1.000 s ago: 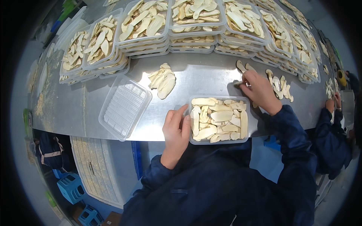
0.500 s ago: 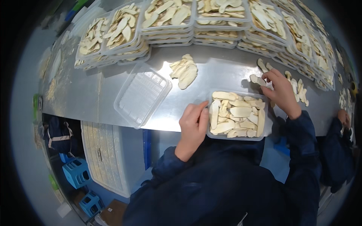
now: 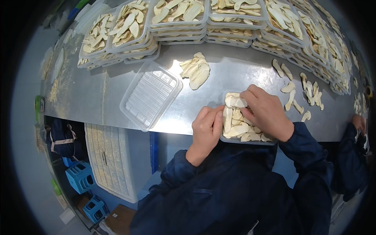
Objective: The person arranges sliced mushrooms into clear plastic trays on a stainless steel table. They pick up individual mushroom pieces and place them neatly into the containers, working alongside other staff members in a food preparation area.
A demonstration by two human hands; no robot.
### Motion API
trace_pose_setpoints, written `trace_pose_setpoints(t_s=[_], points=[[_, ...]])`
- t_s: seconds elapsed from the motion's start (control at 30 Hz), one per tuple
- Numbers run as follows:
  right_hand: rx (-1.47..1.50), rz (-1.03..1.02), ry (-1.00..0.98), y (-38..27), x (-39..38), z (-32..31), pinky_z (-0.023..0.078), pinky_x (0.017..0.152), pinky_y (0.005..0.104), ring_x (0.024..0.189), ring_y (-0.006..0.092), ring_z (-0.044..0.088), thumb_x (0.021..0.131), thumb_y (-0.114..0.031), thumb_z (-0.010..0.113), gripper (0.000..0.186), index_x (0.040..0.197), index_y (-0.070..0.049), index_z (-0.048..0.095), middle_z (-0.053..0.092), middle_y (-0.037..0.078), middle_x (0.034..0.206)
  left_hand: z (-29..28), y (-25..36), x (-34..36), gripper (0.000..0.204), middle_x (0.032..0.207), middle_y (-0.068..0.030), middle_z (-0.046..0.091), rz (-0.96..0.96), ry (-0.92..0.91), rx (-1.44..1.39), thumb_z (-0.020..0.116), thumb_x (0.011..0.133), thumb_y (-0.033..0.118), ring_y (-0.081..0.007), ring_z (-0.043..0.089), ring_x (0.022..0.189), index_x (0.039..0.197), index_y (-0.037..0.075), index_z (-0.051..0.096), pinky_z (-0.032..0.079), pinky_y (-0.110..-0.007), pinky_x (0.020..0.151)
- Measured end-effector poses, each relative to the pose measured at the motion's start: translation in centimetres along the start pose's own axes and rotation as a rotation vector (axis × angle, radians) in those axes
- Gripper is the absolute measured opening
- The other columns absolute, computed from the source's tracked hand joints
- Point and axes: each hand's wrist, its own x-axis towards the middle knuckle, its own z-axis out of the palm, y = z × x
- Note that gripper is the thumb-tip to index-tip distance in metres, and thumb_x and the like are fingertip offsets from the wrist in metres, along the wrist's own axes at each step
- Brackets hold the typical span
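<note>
In front of me, a clear plastic tray [image 3: 250, 141] filled with pale mushroom slices [image 3: 237, 129] sits at the near edge of the metal table. The fingers and thumb of my left hand [image 3: 206, 127] are closed on its left rim. My right hand [image 3: 268, 113] reaches over the tray and pinches a mushroom slice [image 3: 236, 101] above the far left corner. This hand hides much of the right half of the tray. Farther back to the left lies a small pile of larger mushroom slices [image 3: 197, 70], beside a second clear tray [image 3: 150, 96] with no slices in it.
Stacked trays of mushroom slices [image 3: 178, 29] line the far side of the metal table [image 3: 90, 92]. Loose slices [image 3: 312, 93] are scattered at the right. A co-worker's hand [image 3: 358, 123] shows at the far right. Blue stools [image 3: 80, 178] and a white bin [image 3: 113, 160] stand below on the left.
My right hand has moved left from the loose slices to over the filled tray, bringing a mushroom slice with it. My left hand stays at the tray's left rim.
</note>
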Motion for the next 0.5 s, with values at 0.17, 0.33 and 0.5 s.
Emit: trace_pose_setpoints(t_s=[0.17, 0.33, 0.5], points=[[0.009, 0.035, -0.047, 0.0, -0.3, 0.1, 0.051, 0.064, 0.0371, 0.085, 0.0272, 0.06, 0.076, -0.013, 0.073, 0.028, 0.095, -0.005, 0.053, 0.051, 0.008, 0.09, 0.3, -0.2, 0.1, 0.017, 0.072, -0.0091, 0.055, 0.019, 0.012, -0.004, 0.061, 0.091, 0.006, -0.0206, 0.054, 0.059, 0.104, 0.002, 0.071, 0.044, -0.032, 0.055], [-0.015, 0.192, 0.098, 2.8, -0.8, -2.1, 0.05, 0.066, 0.0384, 0.086, 0.0271, 0.061, 0.078, -0.016, 0.072, 0.026, 0.096, -0.006, 0.058, 0.057, 0.009, 0.093, 0.0, -0.5, 0.1, 0.018, 0.073, -0.0091, 0.055, 0.033, 0.022, 0.024, 0.06, 0.09, 0.005, -0.0203, 0.054, 0.059, 0.104, 0.001, 0.071, 0.044, -0.031, 0.055], [-0.225, 0.515, 0.267, 12.8, -2.5, -4.1, 0.05, 0.072, 0.042, 0.086, 0.034, 0.062, 0.08, -0.021, 0.069, 0.022, 0.094, -0.005, 0.064, 0.063, 0.011, 0.092, 0.0, -0.3, 0.2, 0.018, 0.073, -0.0097, 0.054, 0.062, 0.013, 0.018, 0.061, 0.089, 0.005, -0.0206, 0.053, 0.06, 0.104, -0.001, 0.07, 0.043, -0.031, 0.056]])
